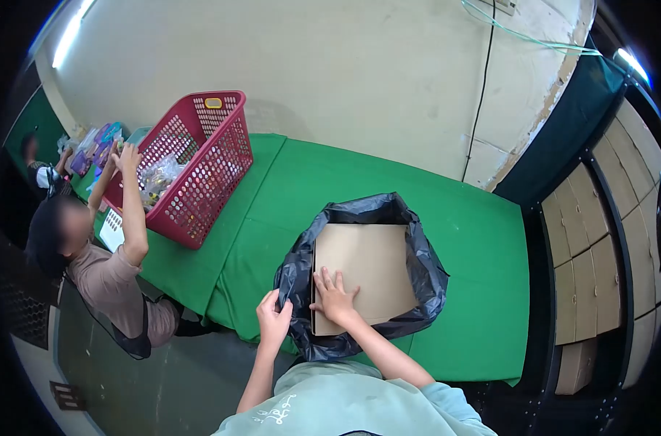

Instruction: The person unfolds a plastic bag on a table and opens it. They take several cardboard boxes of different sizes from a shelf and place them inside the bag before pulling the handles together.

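Observation:
A black plastic bag (426,270) stands on the green-covered table in front of me, its mouth spread wide. Inside it lies a flat piece of brown cardboard (370,265) that fills most of the opening. My right hand (335,296) rests on the cardboard near its left edge, fingers spread and palm down. At the bag's left rim is my left hand (273,317), its fingers pinched on the black plastic. What lies under the cardboard is hidden.
A red plastic basket (212,174) holding clear-bagged items stands to the left on the green tablecloth (483,247). A co-worker (119,283) reaches over it. Farther left are another person and colourful packs. Cardboard boxes (588,291) fill racks at the right.

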Demonstrator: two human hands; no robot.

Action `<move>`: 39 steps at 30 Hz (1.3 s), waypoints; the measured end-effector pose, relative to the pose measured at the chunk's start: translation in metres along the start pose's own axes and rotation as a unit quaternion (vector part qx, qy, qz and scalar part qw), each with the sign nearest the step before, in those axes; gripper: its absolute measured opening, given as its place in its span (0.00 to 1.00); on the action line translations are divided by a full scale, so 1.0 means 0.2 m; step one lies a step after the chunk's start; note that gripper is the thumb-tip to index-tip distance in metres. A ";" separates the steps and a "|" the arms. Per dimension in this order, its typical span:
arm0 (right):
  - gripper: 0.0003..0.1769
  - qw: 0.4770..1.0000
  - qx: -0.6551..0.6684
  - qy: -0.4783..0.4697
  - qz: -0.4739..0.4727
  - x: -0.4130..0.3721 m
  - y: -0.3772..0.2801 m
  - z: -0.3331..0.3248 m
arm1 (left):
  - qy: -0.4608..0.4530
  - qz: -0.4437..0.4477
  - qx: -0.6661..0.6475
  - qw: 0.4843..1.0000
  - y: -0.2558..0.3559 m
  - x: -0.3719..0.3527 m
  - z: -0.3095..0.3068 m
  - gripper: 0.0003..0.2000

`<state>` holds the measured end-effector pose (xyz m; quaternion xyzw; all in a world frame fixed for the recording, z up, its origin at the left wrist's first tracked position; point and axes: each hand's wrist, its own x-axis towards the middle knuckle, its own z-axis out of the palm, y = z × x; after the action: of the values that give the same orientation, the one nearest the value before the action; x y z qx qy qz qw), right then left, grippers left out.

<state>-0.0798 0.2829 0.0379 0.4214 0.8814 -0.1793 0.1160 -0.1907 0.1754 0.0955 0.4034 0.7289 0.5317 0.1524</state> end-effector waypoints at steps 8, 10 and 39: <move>0.46 0.992 -0.059 0.112 -0.018 0.12 0.07 0.24 | 0.044 0.060 -0.103 0.992 0.21 0.20 -0.31 0.06; 0.45 0.995 -0.038 0.089 -0.013 0.12 0.06 0.22 | 0.031 0.000 -0.157 0.987 0.16 0.23 -0.29 0.06; 0.05 0.856 -0.002 0.338 0.391 -0.81 1.12 -0.94 | -0.159 0.123 0.118 0.972 -0.02 1.35 -0.38 0.09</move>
<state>0.1855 0.3774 0.2170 0.7656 0.6295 0.0355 -0.1278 -0.4107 0.3274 0.1778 0.5843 0.6979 0.3855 0.1515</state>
